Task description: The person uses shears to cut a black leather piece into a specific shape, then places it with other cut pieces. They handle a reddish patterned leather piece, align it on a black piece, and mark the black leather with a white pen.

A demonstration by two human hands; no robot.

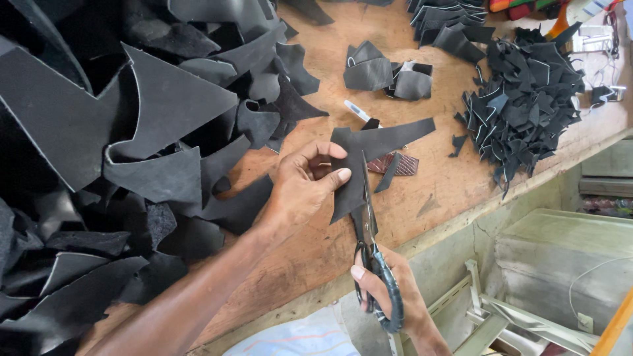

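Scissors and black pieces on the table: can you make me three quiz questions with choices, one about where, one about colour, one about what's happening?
1. Where is the big heap of large black pieces?
A. left side of the table
B. on the floor
C. in a box

2. What colour is the piece being cut?
A. white
B. black
C. yellow

3. What are the scissors doing?
A. lying on the table
B. hanging on a wall
C. held and cutting into a piece

Answers: 1 A, the heap covers the left of the wooden table. 2 B, the piece in the left hand is black. 3 C, the right hand grips the scissors, blades in the piece.
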